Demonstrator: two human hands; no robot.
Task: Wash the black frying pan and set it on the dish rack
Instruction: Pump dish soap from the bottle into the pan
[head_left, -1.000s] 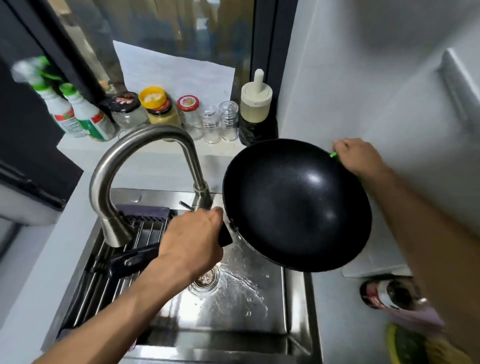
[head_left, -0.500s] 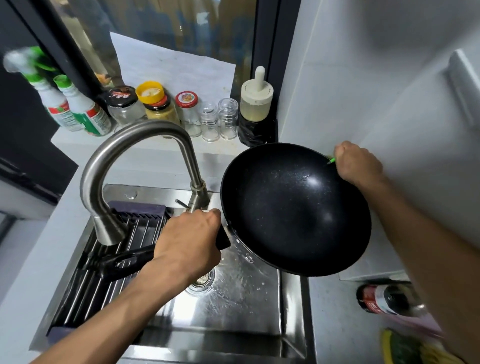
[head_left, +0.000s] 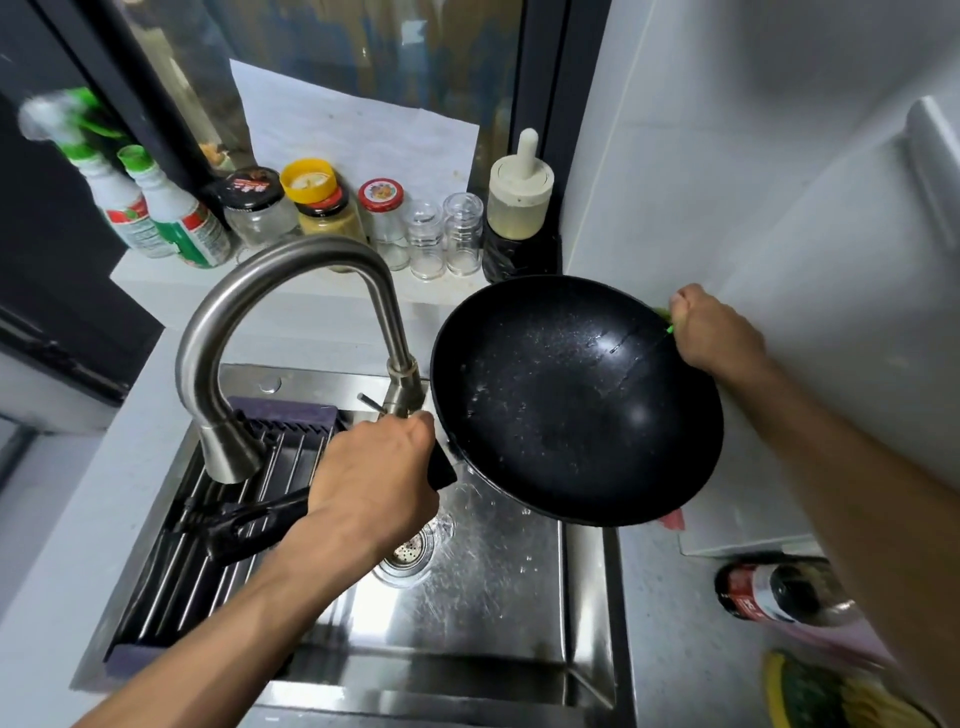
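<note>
**Presently: pan tipped over the sink, far rim being scrubbed**

Your left hand (head_left: 371, 480) is wrapped around the black handle (head_left: 244, 522), fingers curled tight, close to where it joins the bowl. That short grip looks chosen for control: it lets you angle the weight without the long handle levering against you.

The black frying pan (head_left: 576, 400) hangs above the right side of the steel sink (head_left: 483, 587), tilted with its inside facing you. Droplets and soapy specks show on the dark surface. Held this way, runoff should fall into the basin near the drain (head_left: 408, 551).

Your right hand (head_left: 714, 332) is fisted at the far rim, clenched on something green (head_left: 667, 326), mostly hidden; probably a scrubber, though I cannot tell for sure.

The gooseneck faucet (head_left: 291, 312) arches left of the pan; no stream is visible.

The dish rack (head_left: 208, 519) lies across the sink's left side, under the handle, ready for set-down. Judging by the residue, washing isn't finished.
</note>
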